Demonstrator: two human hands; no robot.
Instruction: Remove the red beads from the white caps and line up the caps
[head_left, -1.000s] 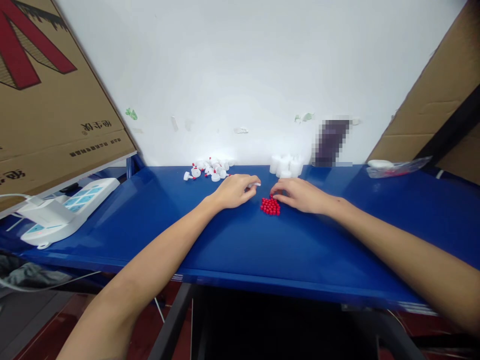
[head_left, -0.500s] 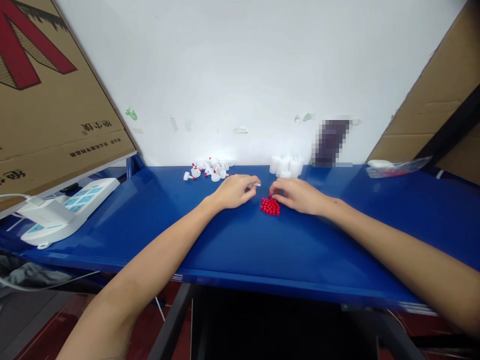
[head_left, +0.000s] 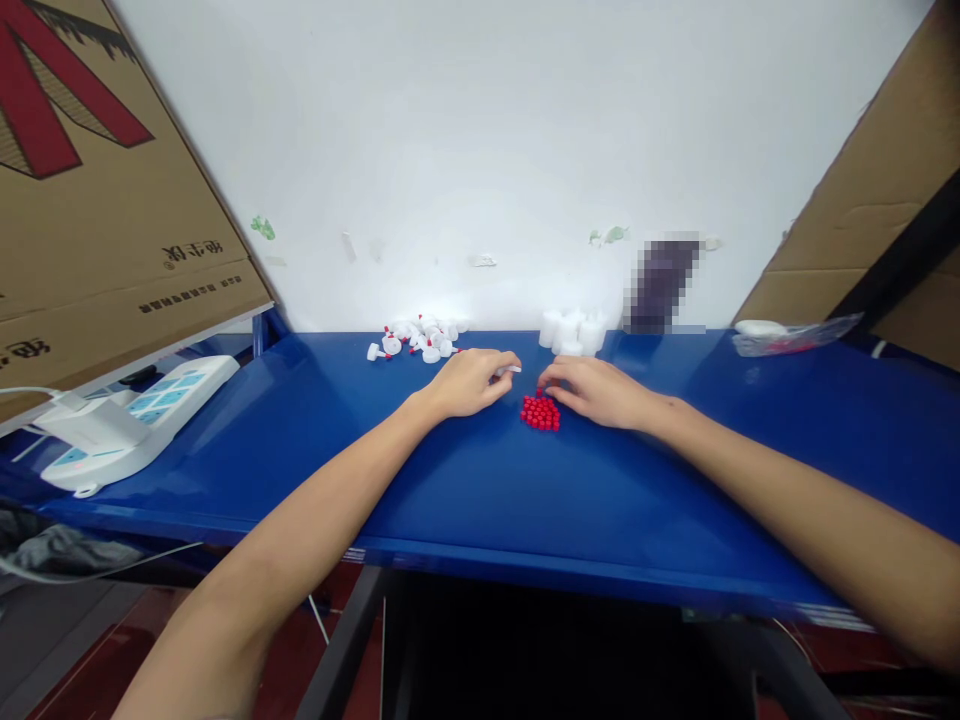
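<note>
Near the middle of the blue table, my left hand (head_left: pixel 474 382) is closed on a white cap (head_left: pixel 513 369); only its pale edge shows past the fingers. To its right, my right hand (head_left: pixel 596 388) has thumb and forefinger bent together at a small red cap (head_left: pixel 539 391). Just below those fingertips lies a tight cluster of small red caps (head_left: pixel 541 414). Behind my left hand is a loose pile of white caps (head_left: pixel 431 354), several with red tips. A group of white bottles (head_left: pixel 574 332) stands by the wall behind my right hand.
On the left are a white power strip (head_left: pixel 161 405) with a plugged-in adapter and a leaning cardboard box (head_left: pixel 97 230). A clear plastic bag (head_left: pixel 795 338) lies at the back right. The table's front edge (head_left: pixel 585 580) runs below my forearms, and a white wall (head_left: pixel 465 150) closes the back.
My right fingertips have shifted very slightly left and up at the edge of the red cluster. My left hand and the piles look the same.
</note>
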